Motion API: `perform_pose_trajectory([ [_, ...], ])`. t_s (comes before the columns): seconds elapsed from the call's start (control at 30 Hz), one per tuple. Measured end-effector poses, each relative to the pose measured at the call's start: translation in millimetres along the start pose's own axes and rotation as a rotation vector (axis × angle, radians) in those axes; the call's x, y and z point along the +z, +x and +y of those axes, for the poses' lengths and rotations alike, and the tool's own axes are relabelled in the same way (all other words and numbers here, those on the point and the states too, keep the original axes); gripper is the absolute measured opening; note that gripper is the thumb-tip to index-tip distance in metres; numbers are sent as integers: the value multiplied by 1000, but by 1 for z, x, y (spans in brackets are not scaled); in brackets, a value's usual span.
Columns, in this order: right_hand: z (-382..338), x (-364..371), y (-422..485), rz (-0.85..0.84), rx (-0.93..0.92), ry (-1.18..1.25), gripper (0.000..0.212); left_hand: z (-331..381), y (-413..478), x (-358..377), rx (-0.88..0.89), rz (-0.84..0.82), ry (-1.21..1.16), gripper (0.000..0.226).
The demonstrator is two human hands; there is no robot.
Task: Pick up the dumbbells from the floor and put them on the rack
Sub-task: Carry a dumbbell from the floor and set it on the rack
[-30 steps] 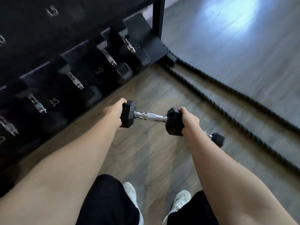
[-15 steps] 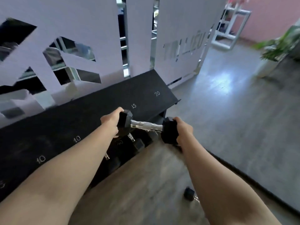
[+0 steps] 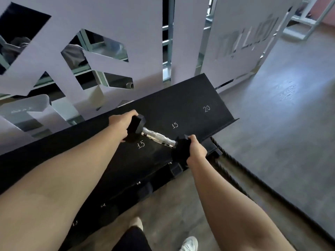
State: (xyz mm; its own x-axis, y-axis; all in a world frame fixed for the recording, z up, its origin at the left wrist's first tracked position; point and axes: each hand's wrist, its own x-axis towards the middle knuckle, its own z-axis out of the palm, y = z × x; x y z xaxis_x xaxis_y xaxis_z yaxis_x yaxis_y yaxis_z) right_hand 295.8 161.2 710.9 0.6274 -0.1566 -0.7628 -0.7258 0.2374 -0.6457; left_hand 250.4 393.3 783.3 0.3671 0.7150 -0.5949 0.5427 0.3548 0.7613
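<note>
My left hand (image 3: pixel 123 125) is clasping the far head of the dumbbell (image 3: pixel 155 136) at frame centre, its fingers (image 3: pixel 133 113) curled over the black hex end; my right hand (image 3: pixel 196 151) is gripping the near head the same way. The chrome handle between them is slanting down toward the lower right. The dumbbell is now hovering over the top shelf of the rack (image 3: pixel 190 98), just above the chalked "15" marks, where half a second ago it was level with the shelf's front edge and a second ago low over the floor. I am judging the lift finished and the set-down as the remaining step. A rope (image 3: pixel 233 178) is trailing at the right of the rack.
</note>
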Motion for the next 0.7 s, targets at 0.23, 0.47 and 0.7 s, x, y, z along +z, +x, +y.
perform_pose_trajectory([
  [0.23, 70, 105, 36, 106, 177, 45, 29, 9, 129, -20, -13, -54, 141, 50],
  [0.47, 132, 159, 62, 187, 317, 105, 27, -1, 214, -26, -4, -97, 327, 38],
  [0.7, 140, 180, 90, 177, 307, 94, 19, -8, 251, -14, 27, -124, 389, 35],
])
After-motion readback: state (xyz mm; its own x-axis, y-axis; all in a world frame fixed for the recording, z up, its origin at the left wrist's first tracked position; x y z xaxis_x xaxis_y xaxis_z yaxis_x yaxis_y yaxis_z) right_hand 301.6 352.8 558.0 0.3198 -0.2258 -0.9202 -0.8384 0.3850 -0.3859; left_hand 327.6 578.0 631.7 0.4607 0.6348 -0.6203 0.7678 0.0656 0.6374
